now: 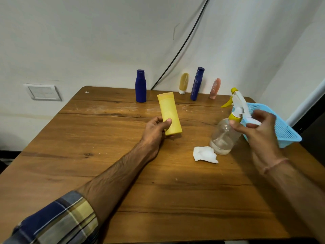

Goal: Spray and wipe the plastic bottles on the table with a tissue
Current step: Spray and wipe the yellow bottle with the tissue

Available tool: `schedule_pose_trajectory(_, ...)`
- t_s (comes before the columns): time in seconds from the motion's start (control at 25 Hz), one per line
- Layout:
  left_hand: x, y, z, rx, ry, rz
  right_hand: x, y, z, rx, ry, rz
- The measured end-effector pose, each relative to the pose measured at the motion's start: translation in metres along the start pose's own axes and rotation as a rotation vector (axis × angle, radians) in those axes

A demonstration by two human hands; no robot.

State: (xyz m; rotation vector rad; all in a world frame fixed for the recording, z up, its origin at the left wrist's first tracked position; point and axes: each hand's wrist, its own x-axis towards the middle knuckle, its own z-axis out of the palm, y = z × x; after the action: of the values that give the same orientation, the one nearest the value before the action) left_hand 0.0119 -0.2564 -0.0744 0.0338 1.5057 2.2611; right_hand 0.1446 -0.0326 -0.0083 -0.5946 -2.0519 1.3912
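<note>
Plaid sleeve [58, 221], left hand [154, 132] gripping yellow bottle [169, 110] near its base, long axis running away, cap toward wall [88, 41], right hand [258, 132] curled round tilted spray bottle [223, 136] at its neck

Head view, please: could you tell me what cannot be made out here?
All in the head view:
- Right hand: motion-blurred, so whether its grip has closed on the spray bottle is unclear.
- Left hand: fingers behind the yellow bottle are hidden by it.
- Blue basket: contents screened by the right hand and its own wall.
- Back-row bottles: any labels too small to read.
</note>
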Motion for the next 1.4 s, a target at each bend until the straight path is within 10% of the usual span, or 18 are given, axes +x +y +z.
schedule_pose_trajectory(0.08, 0.003, -0.001, -0.002, -0.002, -0.010, 0.011, -0.049, 0.014, 0.001, -0.048, 0.068, -0.152)
schedule_pose_trajectory(0.24, 0.005, -0.004, -0.007, -0.054, -0.048, 0.016, -0.086, 0.048, 0.031, -0.725, -0.395, -0.517)
schedule_pose_trajectory(0.36, 0.006, -0.003, -0.014, -0.138, -0.102, 0.009, -0.068, 0.054, 0.048, -0.950, -0.307, -0.575)
schedule_pose_trajectory(0.68, 0.007, -0.005, -0.016, -0.087, -0.214, 0.026, -0.032, 0.021, 0.086, -0.513, -0.007, -0.771)
schedule_pose_trajectory(1.4, 0.022, -0.017, -0.025, 0.099, -0.192, 0.197, -0.002, 0.029, 0.151, -0.509, -0.226, -0.991)
